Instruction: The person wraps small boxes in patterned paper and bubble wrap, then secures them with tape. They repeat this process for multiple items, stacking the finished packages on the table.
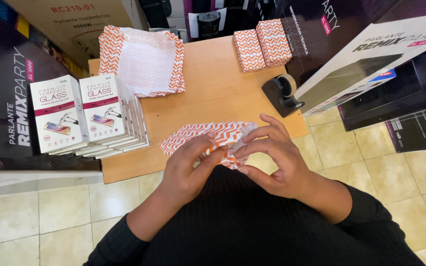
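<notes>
Orange-and-white zigzag wrapping paper lies at the near edge of a wooden tabletop, gripped by both hands. Left hand pinches the paper's near edge between thumb and fingers; right hand curls its fingertips around the paper's right end, folding it over something I cannot make out. Beyond the left hand sits a loose stack of the same paper sheets, and further left, two piles of white screen-protector boxes. Beyond the right hand stand a black tape dispenser and two wrapped packages.
</notes>
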